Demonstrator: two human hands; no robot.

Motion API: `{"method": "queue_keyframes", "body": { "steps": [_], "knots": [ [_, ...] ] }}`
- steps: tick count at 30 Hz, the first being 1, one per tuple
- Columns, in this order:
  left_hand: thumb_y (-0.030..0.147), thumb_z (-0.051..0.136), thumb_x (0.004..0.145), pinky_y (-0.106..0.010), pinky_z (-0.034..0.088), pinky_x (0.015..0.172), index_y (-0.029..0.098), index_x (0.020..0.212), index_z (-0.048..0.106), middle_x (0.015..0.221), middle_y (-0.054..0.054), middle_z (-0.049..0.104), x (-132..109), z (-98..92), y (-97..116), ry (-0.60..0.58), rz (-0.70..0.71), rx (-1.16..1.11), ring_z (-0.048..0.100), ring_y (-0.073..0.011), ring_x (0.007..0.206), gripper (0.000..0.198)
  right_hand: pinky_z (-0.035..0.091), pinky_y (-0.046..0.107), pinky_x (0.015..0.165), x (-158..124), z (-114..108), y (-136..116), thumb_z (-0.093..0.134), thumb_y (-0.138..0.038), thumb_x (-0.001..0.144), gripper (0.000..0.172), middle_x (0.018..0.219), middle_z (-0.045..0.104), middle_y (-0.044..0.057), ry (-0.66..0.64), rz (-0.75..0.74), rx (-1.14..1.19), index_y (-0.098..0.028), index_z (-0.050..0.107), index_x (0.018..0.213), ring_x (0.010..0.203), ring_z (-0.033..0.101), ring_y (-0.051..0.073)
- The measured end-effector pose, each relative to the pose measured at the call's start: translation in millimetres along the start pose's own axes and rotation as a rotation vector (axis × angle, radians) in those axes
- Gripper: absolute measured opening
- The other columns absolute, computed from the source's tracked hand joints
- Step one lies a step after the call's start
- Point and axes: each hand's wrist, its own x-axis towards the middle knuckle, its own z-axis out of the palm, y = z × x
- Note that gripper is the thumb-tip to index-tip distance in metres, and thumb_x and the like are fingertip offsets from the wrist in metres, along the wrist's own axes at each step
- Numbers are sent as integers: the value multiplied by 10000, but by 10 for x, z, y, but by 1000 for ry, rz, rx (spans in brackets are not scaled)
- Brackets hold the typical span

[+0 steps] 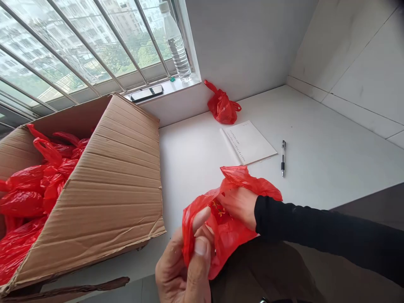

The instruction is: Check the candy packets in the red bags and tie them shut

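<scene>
A red plastic bag (233, 240) hangs open in front of me at the table's near edge. My left hand (189, 261) grips its left handle, with the loop around the index finger and the thumb bent over. Reaching down inside the bag is my right hand (241, 206); its fingers are hidden by the plastic. Beside that wrist, small red items with gold print (220, 210) show in the bag's mouth. Whether the right fingers hold any of them cannot be seen.
A cardboard box (126, 176) full of knotted red bags (28, 189) stands on the left. On the white table (331, 139) lie an open notebook (252, 143), a pen (283, 158) and a tied red bag (223, 107). The windowsill bears a water bottle (178, 48) and a phone (147, 93).
</scene>
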Motion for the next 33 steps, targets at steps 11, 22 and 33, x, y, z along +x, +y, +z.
{"method": "queue_keyframes", "body": {
  "steps": [11, 22, 33],
  "knots": [
    [511, 953, 676, -160, 470, 585, 331, 1036, 864, 537, 78, 452, 2, 15, -9, 87, 26, -12, 434, -55, 537, 412, 358, 364, 631, -158, 56, 96, 613, -139, 926, 135, 928, 719, 157, 21, -11, 116, -91, 711, 1004, 781, 662, 272],
    [466, 918, 738, -176, 476, 599, 307, 1098, 848, 572, 65, 459, -34, 1, -35, 96, -3, 22, 450, -77, 578, 400, 386, 346, 689, -154, 69, 83, 514, -136, 993, 181, 952, 740, 121, 113, 7, 332, -101, 684, 1044, 818, 664, 227],
    [457, 933, 717, -134, 511, 626, 343, 1225, 798, 587, 75, 504, -48, 33, -13, 121, -15, 11, 465, -52, 556, 538, 315, 326, 570, -243, 51, -154, 437, -271, 1064, 232, 797, 709, 40, 116, 78, 556, -190, 622, 949, 642, 630, 176]
  ]
}}
